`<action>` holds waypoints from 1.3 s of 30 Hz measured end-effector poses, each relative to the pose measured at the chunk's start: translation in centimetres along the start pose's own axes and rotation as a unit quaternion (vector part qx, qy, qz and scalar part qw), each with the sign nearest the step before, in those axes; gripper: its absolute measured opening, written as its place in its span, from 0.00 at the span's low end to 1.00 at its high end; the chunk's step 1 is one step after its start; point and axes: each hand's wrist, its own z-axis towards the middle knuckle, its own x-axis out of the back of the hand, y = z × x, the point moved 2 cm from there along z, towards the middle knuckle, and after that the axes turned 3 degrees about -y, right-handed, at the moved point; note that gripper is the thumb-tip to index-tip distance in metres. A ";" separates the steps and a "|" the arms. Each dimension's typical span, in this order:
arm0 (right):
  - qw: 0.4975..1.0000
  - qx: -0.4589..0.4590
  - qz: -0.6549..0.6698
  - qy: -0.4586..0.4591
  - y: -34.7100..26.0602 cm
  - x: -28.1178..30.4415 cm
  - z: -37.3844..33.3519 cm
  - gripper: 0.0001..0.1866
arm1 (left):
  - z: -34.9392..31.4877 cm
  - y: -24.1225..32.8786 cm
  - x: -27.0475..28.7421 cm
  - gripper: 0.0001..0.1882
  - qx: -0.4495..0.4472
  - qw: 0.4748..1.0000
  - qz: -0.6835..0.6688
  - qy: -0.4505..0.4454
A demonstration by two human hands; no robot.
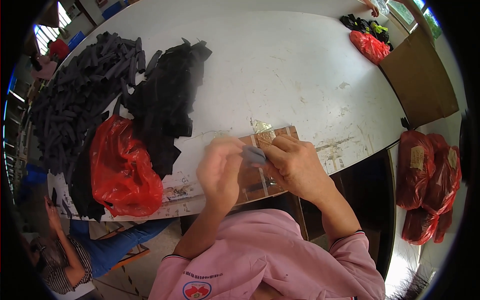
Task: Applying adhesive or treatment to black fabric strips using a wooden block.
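We are observing the right hand [292, 162] gripping a small grey piece [256, 154] above the near edge of the surface [280, 65], while the left hand [220, 167] beside it is appearing too blurred for us to tell its grip. We are judging the step to be two-handed working of the piece; the next move is probably calling for a steady right-hand pinch.

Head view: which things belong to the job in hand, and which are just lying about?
Apparently in the job:
- grey piece between the left hand and right hand
- brown board beneath them
- probably the heap of dark pieces

Seemingly lying about:
- red plastic bag at left
- cardboard
- filled red bags at far right
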 end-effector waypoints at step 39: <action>0.994 -0.005 0.083 0.072 1.0 -2.3 -0.6 0.12 | 1.4 0.5 -0.6 0.08 0.085 0.960 -0.267 0.016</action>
